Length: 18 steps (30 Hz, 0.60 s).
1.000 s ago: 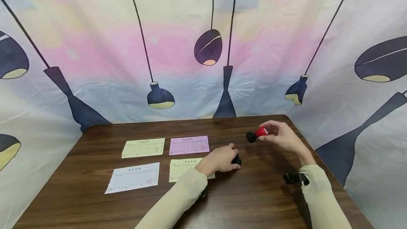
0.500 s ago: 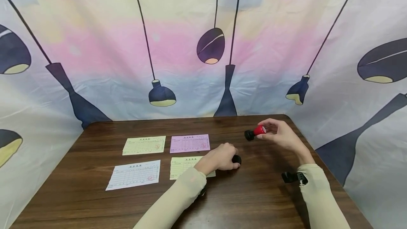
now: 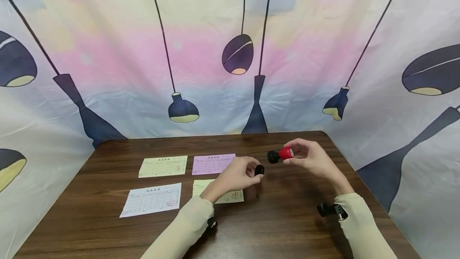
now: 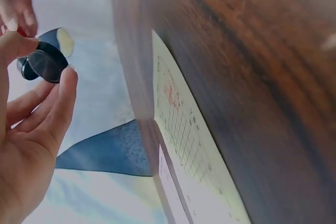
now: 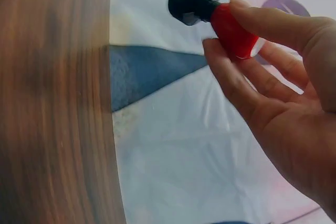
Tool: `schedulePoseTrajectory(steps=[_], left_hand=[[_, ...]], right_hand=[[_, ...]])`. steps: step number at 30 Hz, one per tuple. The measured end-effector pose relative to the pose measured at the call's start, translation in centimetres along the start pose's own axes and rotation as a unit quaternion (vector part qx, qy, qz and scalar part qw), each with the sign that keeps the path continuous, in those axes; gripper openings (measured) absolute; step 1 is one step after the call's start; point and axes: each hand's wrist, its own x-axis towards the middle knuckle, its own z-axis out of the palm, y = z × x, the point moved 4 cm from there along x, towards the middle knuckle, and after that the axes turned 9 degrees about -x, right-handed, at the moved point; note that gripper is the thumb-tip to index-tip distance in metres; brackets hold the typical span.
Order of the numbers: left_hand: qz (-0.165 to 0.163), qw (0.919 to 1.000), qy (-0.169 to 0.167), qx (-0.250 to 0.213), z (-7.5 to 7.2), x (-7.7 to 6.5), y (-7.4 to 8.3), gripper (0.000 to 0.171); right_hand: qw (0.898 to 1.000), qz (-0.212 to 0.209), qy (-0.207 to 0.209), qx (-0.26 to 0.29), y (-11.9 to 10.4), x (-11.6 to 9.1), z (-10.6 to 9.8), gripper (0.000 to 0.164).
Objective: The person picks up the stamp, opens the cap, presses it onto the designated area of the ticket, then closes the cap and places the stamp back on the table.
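Observation:
My right hand (image 3: 312, 161) holds a stamp by its red handle (image 3: 286, 153), thumb and fingers pinching it above the table's right side. The stamp lies sideways in the air, its black round end pointing left. Between the thumb and fingers of my left hand (image 3: 235, 176) is a small black round cap (image 3: 259, 170), raised off the table. A short gap separates cap and stamp in the head view. Seen from the left wrist, the cap (image 4: 48, 64) turns a flat round side to the camera. The right wrist view shows the stamp's black end (image 5: 190, 1) uncovered by fingers.
On the brown wooden table (image 3: 280, 227) lie a white slip (image 3: 152, 201), a yellow slip (image 3: 163, 166), a purple slip (image 3: 212, 164) and a second yellow slip (image 3: 231, 197) partly under my left arm. Red marks show on them. A patterned cloth (image 3: 212, 107) hangs behind.
My left hand has lifted the black cap off the table and turned it toward the stamp. My right hand has brought the stamp slightly left and lower.

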Motion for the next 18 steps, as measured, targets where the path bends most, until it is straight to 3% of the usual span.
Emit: schedulePoseTrajectory(steps=[3,7,14,18], left_hand=[[-0.019,0.9976,0.02,-0.063,-0.8,-0.9,-0.1,0.035],[-0.029,0.988,0.049,-0.143,-2.0,-2.4,-0.3,0.036],[-0.037,0.971,0.102,-0.213,-4.1,-4.4,-0.1,0.039],[-0.029,0.9648,0.11,-0.237,-4.8,-5.5,0.3,0.042]], right_hand=[[1.0,-0.003,0.011,0.008,-0.7,-0.3,0.5,0.042],[1.0,-0.006,0.015,0.021,-1.5,-0.6,1.1,0.043],[0.998,-0.006,0.012,0.064,-2.7,-1.2,1.9,0.045],[0.996,0.001,0.008,0.085,-3.1,-1.4,2.5,0.046]])
